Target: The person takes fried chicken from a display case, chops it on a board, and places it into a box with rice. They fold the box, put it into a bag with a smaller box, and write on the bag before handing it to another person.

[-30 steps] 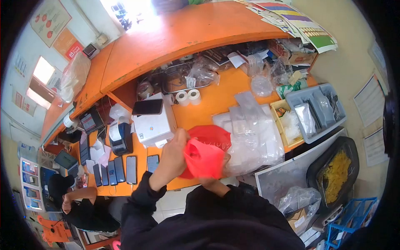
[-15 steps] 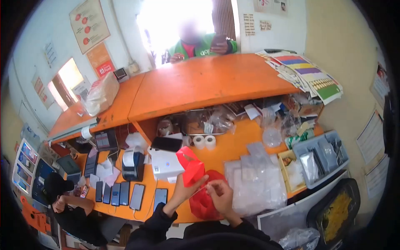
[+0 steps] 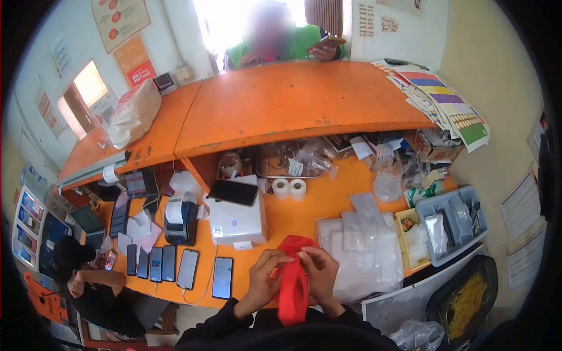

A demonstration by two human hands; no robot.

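Observation:
A red bag (image 3: 291,299) of thin, soft material hangs between my two hands at the front edge of the orange desk. My left hand (image 3: 263,281) pinches its upper part from the left, fingers curled. On the other side my right hand (image 3: 321,274) grips the top with thumb and forefinger. The fingertips of both hands nearly meet there. Clear plastic bags (image 3: 360,257) lie stacked just right of my right hand. A lit phone (image 3: 222,278) rests left of my left hand, and a white printer box (image 3: 239,219) with a black phone (image 3: 233,192) on top stands behind it.
Several phones (image 3: 187,269) line the desk's left front, near a label printer (image 3: 180,219) and a seated person in a black cap (image 3: 73,257). A blue-grey tray (image 3: 451,225) stands right. Beyond the raised orange counter (image 3: 298,96), a person in green (image 3: 304,41) holds a phone.
My left hand has lowered the raised red part of the bag toward my right hand, and both now pinch together at its top. The person in green has come closer to the counter.

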